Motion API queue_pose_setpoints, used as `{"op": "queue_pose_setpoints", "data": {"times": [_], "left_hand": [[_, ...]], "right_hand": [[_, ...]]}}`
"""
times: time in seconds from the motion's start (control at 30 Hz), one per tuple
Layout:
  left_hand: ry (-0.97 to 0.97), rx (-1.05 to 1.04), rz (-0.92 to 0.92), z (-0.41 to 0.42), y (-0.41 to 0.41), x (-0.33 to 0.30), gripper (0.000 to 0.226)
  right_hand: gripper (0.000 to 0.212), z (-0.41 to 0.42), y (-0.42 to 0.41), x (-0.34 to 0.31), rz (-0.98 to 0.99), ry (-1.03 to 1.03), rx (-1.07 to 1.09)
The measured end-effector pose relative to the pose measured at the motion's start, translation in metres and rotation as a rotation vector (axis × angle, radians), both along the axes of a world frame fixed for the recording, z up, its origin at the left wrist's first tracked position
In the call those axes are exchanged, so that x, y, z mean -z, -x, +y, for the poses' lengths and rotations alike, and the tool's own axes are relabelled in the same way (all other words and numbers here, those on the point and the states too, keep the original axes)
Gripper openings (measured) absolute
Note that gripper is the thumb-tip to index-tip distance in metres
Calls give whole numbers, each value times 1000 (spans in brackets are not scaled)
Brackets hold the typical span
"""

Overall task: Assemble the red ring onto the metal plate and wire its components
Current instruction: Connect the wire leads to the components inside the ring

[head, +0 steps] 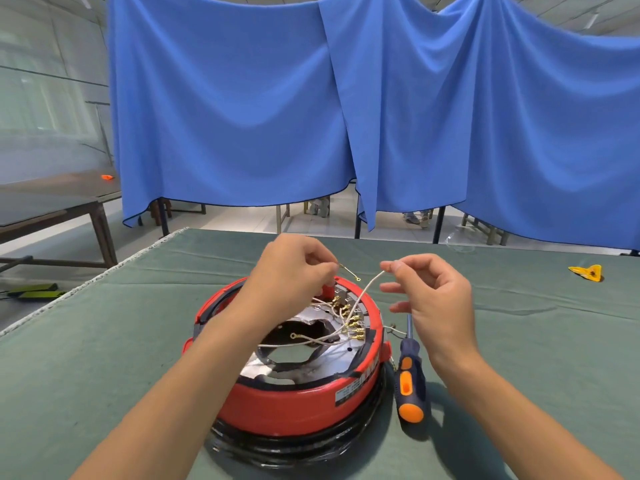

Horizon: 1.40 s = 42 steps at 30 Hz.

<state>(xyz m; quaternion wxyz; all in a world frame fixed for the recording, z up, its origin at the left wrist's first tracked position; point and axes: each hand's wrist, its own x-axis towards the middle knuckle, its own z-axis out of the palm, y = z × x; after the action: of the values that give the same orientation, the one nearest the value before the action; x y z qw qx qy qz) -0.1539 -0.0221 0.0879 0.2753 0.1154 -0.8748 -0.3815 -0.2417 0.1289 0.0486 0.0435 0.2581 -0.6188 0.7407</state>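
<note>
Your left hand (294, 268) was raised above the far rim of the red ring (287, 400), its grip closed to a fingertip pinch on a short wire (348, 271) with a brass ring terminal; that wire pointed right and slightly down, toward your other hand. Your right hand (429, 299) pinched the free end of a white wire (367, 289) between thumb and forefinger, the other fingers loosely spread. That white wire ran from the pinch down and to the left, into the row of brass terminals (353, 327) inside the ring. The red ring sat around the metal plate (266, 363), over a black coiled cable (298, 441), at the middle of the green bench (104, 358). A blue-and-orange screwdriver (410, 379) lay just beside the ring on its right, handle toward you, shaft pointing away. A yellow object (587, 273) lay well apart at the far right.
</note>
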Motion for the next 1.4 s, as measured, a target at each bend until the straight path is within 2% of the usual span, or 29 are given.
{"op": "queue_pose_setpoints", "data": {"times": [0.37, 0.53, 0.67, 0.77, 0.87, 1.03, 1.1, 1.3, 1.4], "left_hand": [[-177, -254, 146, -41, -58, 9, 15], [-168, -431, 194, -52, -74, 29, 19], [-228, -504, 144, -62, -76, 47, 11], [-345, -450, 18, -62, -73, 58, 27], [-344, -400, -43, -59, -73, 63, 15], [-390, -296, -29, -58, -75, 58, 22], [-452, -203, -1, -59, -71, 58, 18], [-598, 100, 14, -63, -57, 60, 30], [-639, 122, 41, -59, -52, 64, 25]], "right_hand": [[10, -8, -19, -12, 44, -60, -103], [14, -27, -30, -12, -50, -175, -162], [13, -43, -35, -17, -1, -300, -207], [12, -53, -36, -23, 65, -361, -220], [14, -63, -37, -27, 97, -415, -252], [17, -72, -37, -28, 117, -530, -281], [18, -72, -37, -31, 122, -547, -298], [10, -73, -37, -36, 181, -696, -355], [13, -78, -36, -30, 176, -749, -364]]}}
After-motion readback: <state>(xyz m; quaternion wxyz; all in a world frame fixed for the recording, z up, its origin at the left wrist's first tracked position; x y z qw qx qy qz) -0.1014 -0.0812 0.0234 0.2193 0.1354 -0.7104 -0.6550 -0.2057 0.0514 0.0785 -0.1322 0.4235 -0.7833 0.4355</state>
